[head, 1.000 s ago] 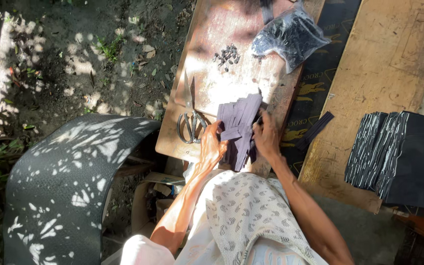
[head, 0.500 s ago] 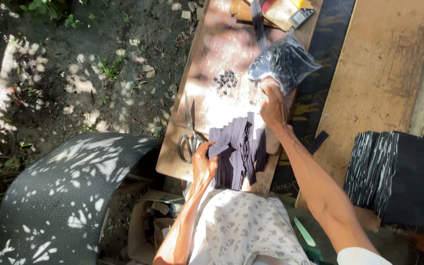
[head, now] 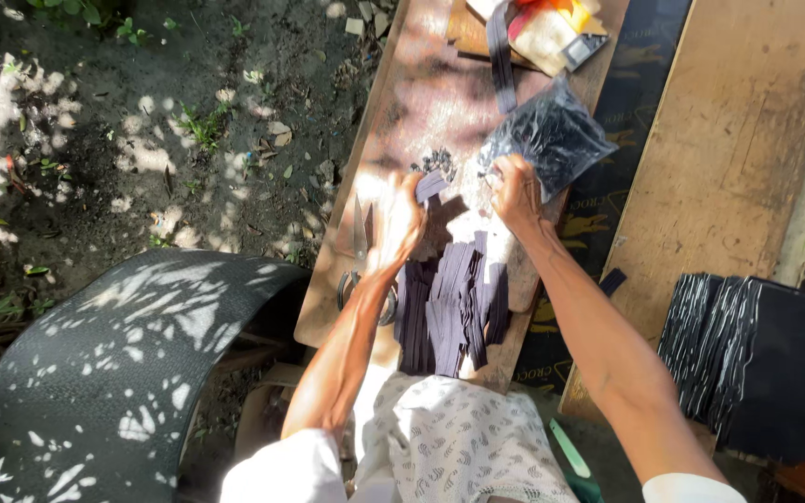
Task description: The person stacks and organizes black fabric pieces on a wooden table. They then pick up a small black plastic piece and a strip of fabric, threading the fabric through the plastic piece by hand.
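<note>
Head view, looking straight down. Left hand at frame centre, fingers closed on a short dark strip; strip sticks out up-right from the fingertips, long axis tilted toward upper right. Right hand just right of it, fingers pinched on the near corner of a clear bag full of small dark pieces; exact grip hidden by the knuckles. Bag lies up-right of the hand, flat on the board.

Below both hands, pile of strips at lower centre of the board, long axes running top to bottom of frame, roughly parallel, some overlapping, near ends reaching the board's lower edge. Held strip well apart from the pile, above it.

Small heap of dark bits just above the left fingertips, between the two hands and touching neither clearly. Scissors left of the left wrist, blades pointing up-frame, handles partly hidden under the forearm. Long dark band at top centre, running top to bottom, beside a yellow-orange packet in the top right of the board.

Off the board: stack of dark sheets at right edge on a plank; curved dark sheet at lower left; dirt ground upper left. Forearms cross the lower board, covering part of it.
</note>
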